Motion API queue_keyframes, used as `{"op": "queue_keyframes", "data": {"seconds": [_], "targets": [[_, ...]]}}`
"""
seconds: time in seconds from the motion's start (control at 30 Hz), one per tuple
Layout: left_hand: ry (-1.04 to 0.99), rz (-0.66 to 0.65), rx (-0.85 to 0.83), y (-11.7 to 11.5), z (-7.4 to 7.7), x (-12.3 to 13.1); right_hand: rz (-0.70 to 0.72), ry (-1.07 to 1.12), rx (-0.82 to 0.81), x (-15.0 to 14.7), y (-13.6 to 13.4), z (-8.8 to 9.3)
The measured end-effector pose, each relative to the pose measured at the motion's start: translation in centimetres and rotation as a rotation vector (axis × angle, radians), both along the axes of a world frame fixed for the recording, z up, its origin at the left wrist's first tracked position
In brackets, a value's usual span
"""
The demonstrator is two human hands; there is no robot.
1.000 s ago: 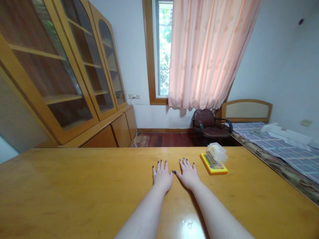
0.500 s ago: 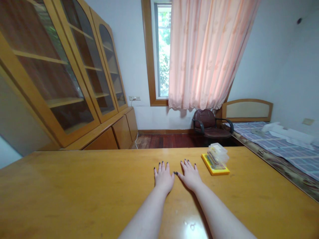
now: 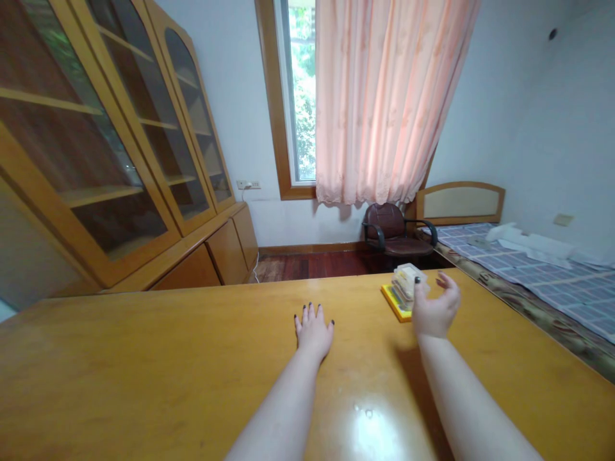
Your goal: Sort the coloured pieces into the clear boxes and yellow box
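Note:
My left hand lies flat on the wooden table, fingers spread and nothing in it. Raised above the table, my right hand is open, its thumb and curved fingers apart with nothing between them. It is nearest to a stack of clear plastic boxes and hides part of their right side. Those boxes rest on a yellow tray near the table's far edge, whose right part is hidden behind my right hand. What the boxes contain is too small to tell.
Beyond the table stand a brown armchair and a bed with a checked cover on the right. A glass-door cabinet lines the left. A pink curtain hangs over the window.
My right hand has lifted off the table and moved right, beside the clear boxes. My left hand stays flat on the table. The view has shifted slightly to the right.

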State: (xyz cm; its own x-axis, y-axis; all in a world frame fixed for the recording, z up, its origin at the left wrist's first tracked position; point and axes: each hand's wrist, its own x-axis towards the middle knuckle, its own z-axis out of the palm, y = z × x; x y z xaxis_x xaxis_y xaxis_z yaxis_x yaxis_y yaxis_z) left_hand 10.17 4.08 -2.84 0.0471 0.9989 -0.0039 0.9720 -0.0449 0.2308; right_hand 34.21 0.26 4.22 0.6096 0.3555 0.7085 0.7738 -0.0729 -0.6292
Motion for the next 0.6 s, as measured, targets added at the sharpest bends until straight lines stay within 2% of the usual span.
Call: {"op": "queue_keyframes", "data": {"seconds": [0.1,0.2,0.27,0.43,0.6], "targets": [[-0.014,0.01,-0.001,0.1,-0.1,0.1,-0.05,0.084,-0.141,2.6,0.0,-2.3],[-0.055,0.046,0.009,0.2,0.0,0.2,-0.049,0.198,-0.399,3.2,0.3,-5.4],[-0.109,0.077,0.033,0.3,0.2,0.3,0.004,0.213,-0.539,3.2,0.7,-6.7],[-0.241,0.112,0.103,0.5,0.7,0.0,0.023,0.142,-0.625,3.9,1.4,-7.0],[-0.271,0.114,0.111,0.5,0.6,0.0,0.063,0.117,-0.689,4.3,1.7,-7.1]]}}
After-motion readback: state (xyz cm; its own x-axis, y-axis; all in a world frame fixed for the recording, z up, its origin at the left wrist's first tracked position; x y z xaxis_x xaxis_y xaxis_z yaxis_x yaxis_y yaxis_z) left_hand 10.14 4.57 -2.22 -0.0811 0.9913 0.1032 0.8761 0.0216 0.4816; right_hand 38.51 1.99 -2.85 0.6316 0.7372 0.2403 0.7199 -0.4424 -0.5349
